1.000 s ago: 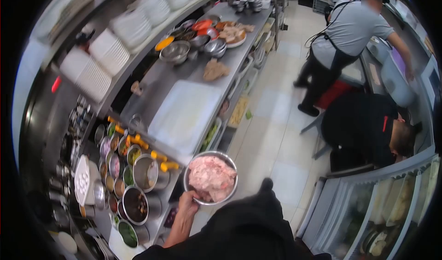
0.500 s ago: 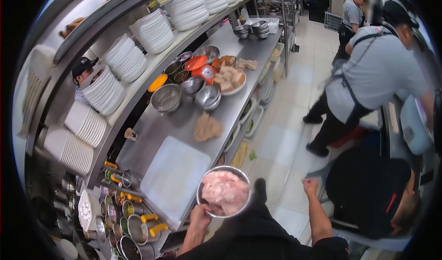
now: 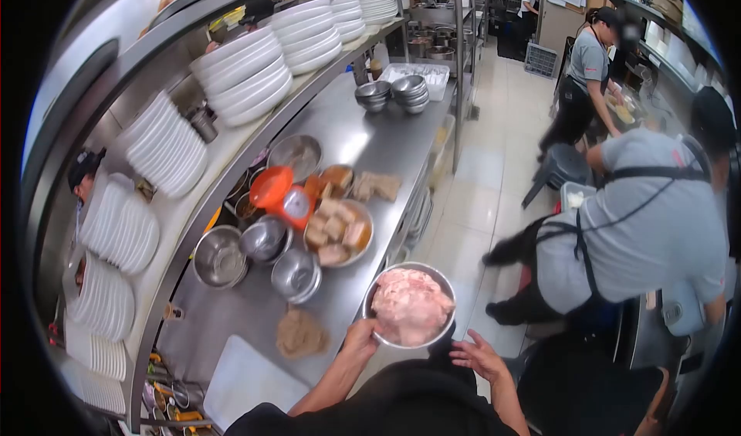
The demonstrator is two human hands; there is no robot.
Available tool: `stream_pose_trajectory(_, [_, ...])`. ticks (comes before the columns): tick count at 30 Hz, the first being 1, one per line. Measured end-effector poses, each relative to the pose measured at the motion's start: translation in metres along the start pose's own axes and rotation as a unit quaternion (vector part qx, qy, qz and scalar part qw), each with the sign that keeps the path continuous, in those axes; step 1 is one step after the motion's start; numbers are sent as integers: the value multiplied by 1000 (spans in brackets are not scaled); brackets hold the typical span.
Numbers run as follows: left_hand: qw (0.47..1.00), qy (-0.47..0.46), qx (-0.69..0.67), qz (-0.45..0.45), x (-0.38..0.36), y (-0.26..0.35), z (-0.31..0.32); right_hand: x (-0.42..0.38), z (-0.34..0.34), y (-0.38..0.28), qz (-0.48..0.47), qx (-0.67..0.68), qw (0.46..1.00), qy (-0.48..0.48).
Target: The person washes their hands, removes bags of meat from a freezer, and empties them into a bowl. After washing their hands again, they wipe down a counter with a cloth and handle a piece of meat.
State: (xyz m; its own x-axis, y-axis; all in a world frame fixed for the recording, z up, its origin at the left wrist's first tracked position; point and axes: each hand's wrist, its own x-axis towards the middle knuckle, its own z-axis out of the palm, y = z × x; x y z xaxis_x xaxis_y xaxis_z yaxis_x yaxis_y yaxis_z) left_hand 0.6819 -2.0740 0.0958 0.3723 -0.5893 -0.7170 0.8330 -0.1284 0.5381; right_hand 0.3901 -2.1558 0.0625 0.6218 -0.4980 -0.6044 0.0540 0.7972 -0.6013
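A round metal bowl [image 3: 371, 329] filled with pale pink raw meat [image 3: 411, 301] is in my left hand [image 3: 361, 339], whose fingers grip the rim at its lower left. My right hand [image 3: 480, 356] is just right of the bowl, not touching it, with its fingers spread and nothing held. To the left, on the steel counter [image 3: 359, 146], are a brown cloth [image 3: 302, 334], stacked metal bowls [image 3: 296, 274], a bowl of meat blocks [image 3: 337, 231] and an orange scale [image 3: 298, 206].
White plates [image 3: 241, 77] stand in stacks on the shelf at left. A white cutting board [image 3: 253, 386] lies at the counter's near end. One person in grey [image 3: 633, 223] bends at the right, close to a dark-clothed person [image 3: 590, 386]. Another [image 3: 593, 57] stands farther back.
The view has moved forward along the counter. My left hand still holds the bowl. My right hand has come closer to the bowl and its fingers have opened from a closed shape.
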Motion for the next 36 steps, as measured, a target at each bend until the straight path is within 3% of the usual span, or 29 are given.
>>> stream_pose_trajectory(1, [1000, 2, -2, 1, 25, 4, 19, 16, 3, -20, 4, -11, 1000, 7])
stream_pose_trajectory(5, [1000, 10, 8, 25, 77, 31, 107, 96, 5, -115, 11, 19, 991, -131])
stream_pose_trajectory(14, [992, -32, -97, 70, 180, 111, 239, 229, 39, -297, -4, -4, 994, -107])
stream_pose_trajectory(19, [990, 31, -65, 124, 243, 154, 315, 317, 36, -373, -22, 24, 988, -149])
stream_pose_trajectory(26, [995, -28, -5, 99, 350, 188, 436, 405, -13, -477, -26, 77, 993, -85])
stream_pose_trajectory(27, [993, -31, 20, 112, 366, 200, 451, 423, -14, -489, -52, 87, 991, -83])
stream_pose_trajectory(33, [987, -151, 57, 1, 459, 191, 577, 433, -69, -588, -150, 135, 979, 25])
stream_pose_trajectory(36, [979, -178, 98, -1, 494, 204, 640, 459, -85, -634, -188, 159, 967, 60])
